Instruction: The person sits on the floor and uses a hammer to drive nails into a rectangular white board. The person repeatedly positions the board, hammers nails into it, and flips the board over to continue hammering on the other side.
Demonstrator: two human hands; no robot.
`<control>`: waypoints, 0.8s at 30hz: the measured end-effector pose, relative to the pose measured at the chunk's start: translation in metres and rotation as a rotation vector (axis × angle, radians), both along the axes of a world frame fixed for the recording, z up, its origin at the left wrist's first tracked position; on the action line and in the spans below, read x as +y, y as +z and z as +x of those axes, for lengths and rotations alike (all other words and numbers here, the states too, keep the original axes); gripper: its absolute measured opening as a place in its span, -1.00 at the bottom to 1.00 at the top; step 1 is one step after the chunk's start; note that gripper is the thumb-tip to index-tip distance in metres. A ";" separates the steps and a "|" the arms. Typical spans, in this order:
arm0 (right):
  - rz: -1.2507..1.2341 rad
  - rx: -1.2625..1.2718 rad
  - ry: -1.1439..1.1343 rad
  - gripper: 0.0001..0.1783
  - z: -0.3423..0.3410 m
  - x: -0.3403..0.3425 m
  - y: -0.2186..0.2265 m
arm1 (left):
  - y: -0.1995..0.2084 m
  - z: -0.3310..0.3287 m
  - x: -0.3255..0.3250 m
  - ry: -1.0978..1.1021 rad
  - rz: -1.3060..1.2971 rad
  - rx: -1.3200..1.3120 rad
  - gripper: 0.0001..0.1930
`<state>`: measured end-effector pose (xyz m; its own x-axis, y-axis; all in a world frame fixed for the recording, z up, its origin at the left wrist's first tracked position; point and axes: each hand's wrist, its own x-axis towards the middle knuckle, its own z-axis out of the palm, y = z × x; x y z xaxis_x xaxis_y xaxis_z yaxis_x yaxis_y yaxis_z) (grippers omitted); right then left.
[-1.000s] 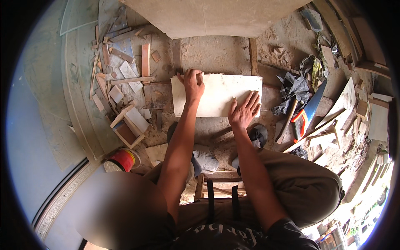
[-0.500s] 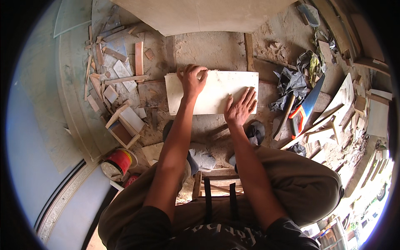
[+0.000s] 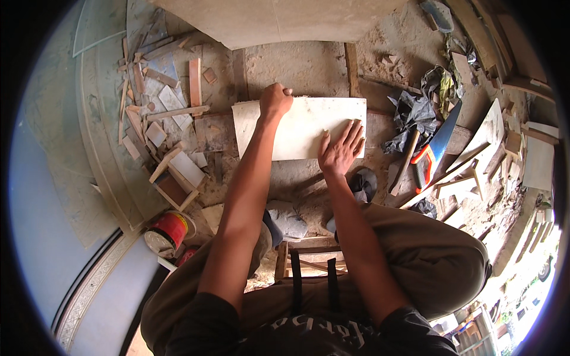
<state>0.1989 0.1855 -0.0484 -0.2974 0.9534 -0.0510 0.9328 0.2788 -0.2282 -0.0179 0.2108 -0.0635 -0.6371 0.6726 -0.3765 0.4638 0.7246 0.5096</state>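
Just beyond the person's dark right shoe (image 3: pixel 363 184), a pale cream rectangular wooden board (image 3: pixel 309 132) lies flat over dusty ground (image 3: pixel 297 65), broad face up. Left bare hand (image 3: pixel 276 104) is curled into a fist at the far edge, left of the middle; whether it pinches the edge or closes on some small thing, cannot tell. Right bare hand (image 3: pixel 341 148) is spread palm down on the near right part, fingers extended, gripping nothing. Risk, as judged: the flat palm bears on one end only — a hard push from the fist could swing the board about that palm, or slide it off line. The far edge looks rough beside the fist, so splinters could catch uncovered knuckles. What supports the board is mostly hidden; rocking under uneven weight is possible. To the right, apart from the board, lies a blue-bladed handsaw with an orange-and-black handle (image 3: pixel 440 139) — a wide slip of the right hand that way could meet its teeth. Orientation: long axis runs left to right across the person, nearly square to the forearms, right end a touch farther off; one long edge faces the person, the other the large tan panel (image 3: pixel 279 24).
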 end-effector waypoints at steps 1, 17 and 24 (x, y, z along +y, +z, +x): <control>-0.005 -0.013 -0.002 -0.16 0.001 0.001 0.000 | -0.001 0.002 0.003 0.020 0.037 -0.003 -0.73; 0.043 0.014 0.017 -0.17 0.000 -0.001 -0.002 | -0.002 0.054 -0.127 0.565 -0.055 0.373 -0.35; 0.015 -0.035 0.005 -0.16 0.002 -0.001 -0.003 | -0.006 0.057 -0.118 0.491 -0.016 0.599 -0.39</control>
